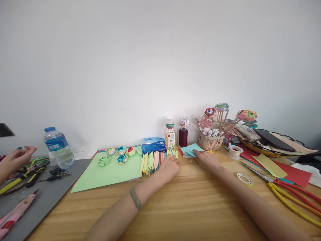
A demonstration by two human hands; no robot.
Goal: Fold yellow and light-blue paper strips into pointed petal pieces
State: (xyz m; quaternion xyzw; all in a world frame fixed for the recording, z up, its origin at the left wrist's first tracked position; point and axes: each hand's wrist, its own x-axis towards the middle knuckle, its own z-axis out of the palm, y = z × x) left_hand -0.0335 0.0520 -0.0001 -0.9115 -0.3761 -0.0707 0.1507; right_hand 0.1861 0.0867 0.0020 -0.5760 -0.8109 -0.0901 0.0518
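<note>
My left hand [170,166], with a green bangle [135,198] on its wrist, lies at the right end of a row of folded paper strips [151,161]. Its fingers are a little bent and apart, touching the yellow strips there. My right hand [207,160] reaches to a small stack of square paper with a light blue sheet [191,150] on top. Thumb and fingers close on the right edge of that blue sheet. Left of the strips, several folded paper flowers [122,158] sit on a large green sheet [107,178].
Behind stand a blue tissue pack [153,146], a glue bottle [170,135], dark red thread [183,137] and a basket [211,143] of paper flowers. Scissors [260,174] and white tape [244,179] lie right. Another person's hand [17,160] is beside a water bottle [59,149].
</note>
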